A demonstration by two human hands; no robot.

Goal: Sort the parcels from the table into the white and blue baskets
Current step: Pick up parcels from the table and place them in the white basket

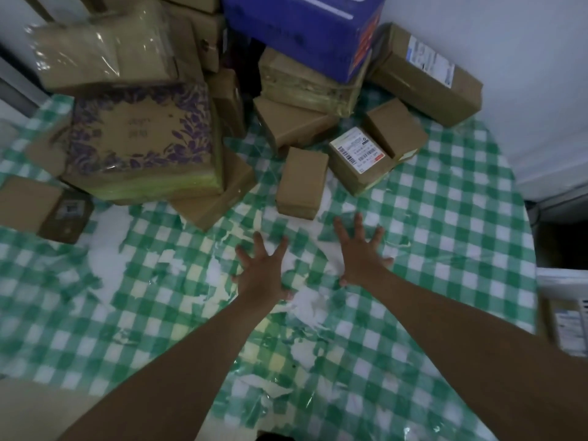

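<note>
Head view: left hand (262, 275) and right hand (362, 259), fingers spread wide and holding nothing, hover over the checkered surface (445, 237) near a small box (302, 184).

My hands side by side on tabletop (445, 237), left hand (264, 275), right hand (362, 259). Small parcel (302, 183) just beyond fingers. Labelled parcel (359, 160) right of it. Parcel pile (143, 122) behind, left.

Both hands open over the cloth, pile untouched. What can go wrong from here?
1. The blue box sits on top of the stacked brown parcels; pulling a lower one first may topple it.
2. The torn checked tablecloth could snag a dragged parcel.
Left hand and right hand hold nothing.
</note>
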